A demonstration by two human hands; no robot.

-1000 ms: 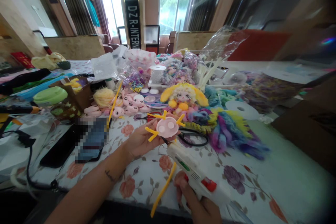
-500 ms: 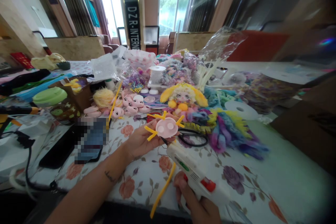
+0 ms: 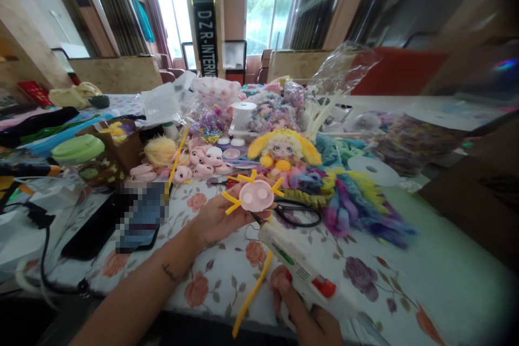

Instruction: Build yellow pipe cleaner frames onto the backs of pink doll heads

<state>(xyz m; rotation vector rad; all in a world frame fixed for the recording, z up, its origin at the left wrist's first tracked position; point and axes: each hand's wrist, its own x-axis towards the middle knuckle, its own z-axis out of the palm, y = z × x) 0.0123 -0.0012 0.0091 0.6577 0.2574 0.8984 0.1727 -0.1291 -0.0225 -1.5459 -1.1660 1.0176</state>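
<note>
My left hand (image 3: 214,223) is closed around a pink plastic doll face piece (image 3: 254,203), its hollow back turned towards me. Short forked yellow pipe cleaner pieces (image 3: 232,203) stick out around its rim. A white hot glue gun (image 3: 298,259) with red parts is gripped in my right hand (image 3: 302,303). Its nozzle points up and left, just below the face piece; whether they touch I cannot tell. A loose yellow pipe cleaner (image 3: 252,300) lies to the left of the gun. Black-handled scissors (image 3: 300,213) lie behind the gun's nozzle, partly hidden.
A doll with yellow ears (image 3: 284,151) sits beyond my hands, near several pink doll faces (image 3: 203,159). Multicoloured fluffy strips (image 3: 352,205) lie to the right. Two phones (image 3: 91,230) and a green-lidded jar (image 3: 81,154) are on the left, beside cables and a white power strip (image 3: 52,200).
The face piece has shifted and tilted very slightly in my left hand. My right hand and the glue gun have barely moved.
</note>
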